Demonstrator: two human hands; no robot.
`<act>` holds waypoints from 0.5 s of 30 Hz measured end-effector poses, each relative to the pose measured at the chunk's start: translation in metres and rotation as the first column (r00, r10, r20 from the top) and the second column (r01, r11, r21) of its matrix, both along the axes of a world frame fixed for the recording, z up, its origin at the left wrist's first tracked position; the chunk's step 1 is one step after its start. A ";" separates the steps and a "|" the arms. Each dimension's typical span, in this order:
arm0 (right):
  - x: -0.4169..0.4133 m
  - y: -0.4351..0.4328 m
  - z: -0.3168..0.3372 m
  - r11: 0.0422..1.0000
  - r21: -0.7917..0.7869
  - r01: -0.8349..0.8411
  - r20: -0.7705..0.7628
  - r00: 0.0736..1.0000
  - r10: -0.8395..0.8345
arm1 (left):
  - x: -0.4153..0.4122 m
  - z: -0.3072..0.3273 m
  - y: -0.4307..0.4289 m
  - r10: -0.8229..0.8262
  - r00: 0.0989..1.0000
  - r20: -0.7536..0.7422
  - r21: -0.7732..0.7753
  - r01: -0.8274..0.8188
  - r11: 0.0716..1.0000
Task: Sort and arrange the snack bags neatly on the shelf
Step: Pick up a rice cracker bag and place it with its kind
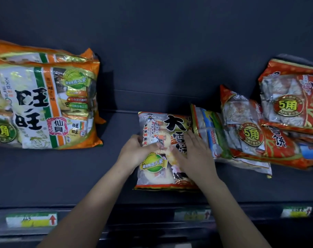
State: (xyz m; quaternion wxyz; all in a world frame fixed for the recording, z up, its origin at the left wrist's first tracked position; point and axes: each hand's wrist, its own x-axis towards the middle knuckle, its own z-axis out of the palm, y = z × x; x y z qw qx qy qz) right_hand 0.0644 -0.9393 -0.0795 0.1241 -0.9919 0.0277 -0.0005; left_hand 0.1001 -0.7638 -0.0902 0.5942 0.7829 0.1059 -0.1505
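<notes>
Mid shelf [62,176], near front edge: snack bag [156,176], flat, face up. On it, left hand [136,151], fingers curled round left edge. Also right hand [193,154], flat on right half, fingers straight, slightly spread. Touching on right: green-edged bag [209,131], then red bags [255,133], heaped. Well apart on left: orange bags [45,108]. On front rail: price labels [31,220].

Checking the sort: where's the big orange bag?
In the head view the orange bag sits at the shelf's far left, with bare shelf between it and the middle bag under the left hand and right hand.
</notes>
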 end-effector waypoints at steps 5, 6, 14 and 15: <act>0.006 -0.024 -0.005 0.974 0.220 0.052 -0.102 0.994 -0.030 | 0.000 0.009 0.017 0.067 0.993 0.098 0.027 -0.070 0.997; 0.007 -0.026 -0.007 0.967 0.249 0.049 -0.118 0.993 -0.020 | 0.000 0.011 0.023 0.074 0.989 0.126 0.016 -0.077 0.997; 0.003 -0.011 -0.001 0.833 0.552 -0.022 -0.037 0.998 0.050 | -0.027 0.024 0.041 0.082 0.905 0.417 -0.093 -0.047 0.995; 0.001 -0.003 0.005 0.765 0.644 -0.020 -0.005 1.000 0.030 | -0.027 0.025 0.042 0.057 0.887 0.457 -0.061 -0.032 0.998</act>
